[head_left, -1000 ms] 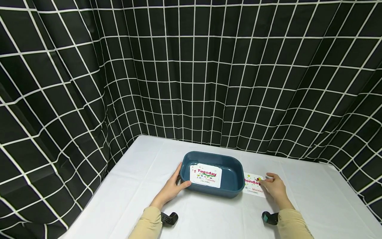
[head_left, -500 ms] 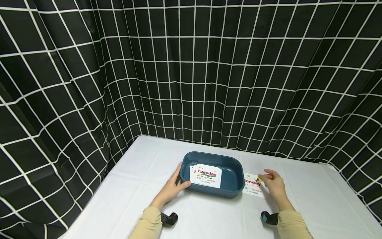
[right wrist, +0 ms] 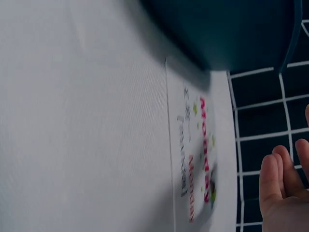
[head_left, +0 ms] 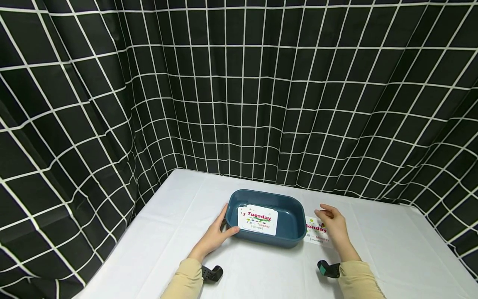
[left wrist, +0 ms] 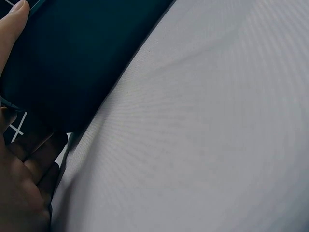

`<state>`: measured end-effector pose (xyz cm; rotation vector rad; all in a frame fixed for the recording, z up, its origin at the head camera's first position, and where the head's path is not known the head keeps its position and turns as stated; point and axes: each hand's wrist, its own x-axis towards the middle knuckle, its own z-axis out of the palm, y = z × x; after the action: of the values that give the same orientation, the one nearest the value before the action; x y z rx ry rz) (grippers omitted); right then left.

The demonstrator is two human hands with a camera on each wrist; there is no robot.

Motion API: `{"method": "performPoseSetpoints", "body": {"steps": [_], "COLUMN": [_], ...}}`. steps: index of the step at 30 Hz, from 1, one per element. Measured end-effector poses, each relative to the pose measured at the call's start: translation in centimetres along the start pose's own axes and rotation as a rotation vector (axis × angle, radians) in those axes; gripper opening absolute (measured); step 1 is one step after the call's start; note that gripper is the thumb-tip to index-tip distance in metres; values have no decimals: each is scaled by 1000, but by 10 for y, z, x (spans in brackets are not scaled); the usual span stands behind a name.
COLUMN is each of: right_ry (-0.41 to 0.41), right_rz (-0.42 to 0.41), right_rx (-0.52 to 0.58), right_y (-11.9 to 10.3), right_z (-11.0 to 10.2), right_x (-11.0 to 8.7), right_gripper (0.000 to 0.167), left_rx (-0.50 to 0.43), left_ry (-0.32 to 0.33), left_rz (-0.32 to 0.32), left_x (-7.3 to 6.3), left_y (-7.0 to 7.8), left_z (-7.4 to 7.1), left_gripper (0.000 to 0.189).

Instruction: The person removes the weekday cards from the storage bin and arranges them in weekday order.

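A dark blue plastic tub (head_left: 269,239) stands on the table. My left hand (head_left: 213,239) holds its left end, thumb at the front rim and fingers along the outer side; the left wrist view shows fingers against the tub wall (left wrist: 82,53). Inside the tub lies a white "Tuesday" flashcard (head_left: 257,229), with the edge of another card peeking out at its left. A "Monday" flashcard (head_left: 311,240) lies flat on the cloth at the tub's right, its left edge behind the tub in the head view. Over that card's right side hovers my right hand (head_left: 335,227), fingers loosely bent, holding nothing.
A white cloth (head_left: 261,274) covers the table. Black curtains (head_left: 231,104) with a white grid hang behind it and along both sides. Each wrist wears a black camera mount, such as the left one (head_left: 212,274).
My right hand has lifted off the "Monday" card and drifted left and away from me. The left hand, the tub and the cards stay put.
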<state>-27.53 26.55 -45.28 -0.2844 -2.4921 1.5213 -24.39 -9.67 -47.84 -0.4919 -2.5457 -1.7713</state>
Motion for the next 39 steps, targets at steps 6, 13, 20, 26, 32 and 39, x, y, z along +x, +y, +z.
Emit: {"method": "performPoseSetpoints", "body": {"steps": [6, 13, 20, 26, 32, 39], "right_ry": [-22, -68, -151, -184, -226, -271], "right_rz": [-24, -73, -84, -90, -102, -72], "right_rx": [60, 102, 149, 153, 156, 149], "right_y": [-11, -24, -33, -39, -45, -51], "right_z": [7, 17, 22, 26, 32, 41], "right_x": [-3, -5, -6, -9, -11, -10], "right_gripper": [50, 52, 58, 59, 61, 66], "left_rx": [-7, 1, 5, 8, 6, 16], "left_ry": [0, -4, 0, 1, 11, 23], "left_rz": [10, -1, -2, -12, -10, -22], "left_x": [0, 0, 0, -1, 4, 12], "left_y": [0, 1, 0, 1, -12, -38], "left_z": [0, -1, 0, 0, 4, 7], "left_gripper": [84, 86, 83, 83, 83, 85]}}
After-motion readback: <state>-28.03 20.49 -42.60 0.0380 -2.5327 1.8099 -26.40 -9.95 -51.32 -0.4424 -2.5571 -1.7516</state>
